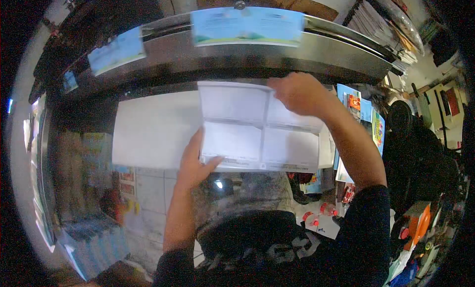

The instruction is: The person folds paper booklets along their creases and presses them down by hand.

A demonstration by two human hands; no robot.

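Observation:
In front of me a white printed sheet [232, 138], marked into four panels with small print along the lower edges, lies over a white board-like surface [156, 131]. My left hand [193, 161] grips the sheet's left edge, its thumb on top and the fingers hidden beneath. At the top edge my right hand [299, 94] is closed, with its fingertips pinched at the paper near the middle crease. The right forearm crosses the sheet's right side. Whether there is one sheet or a thin stack, I cannot tell.
A long grey metal bar [237, 54] of a machine runs behind the sheet. Blue printed sheets [247, 27] hang over it. Stacked blue printed matter [94, 242] stands at lower left. Red-capped bottles [311, 219] are below right, and colourful prints [354, 106] lie beyond my right arm.

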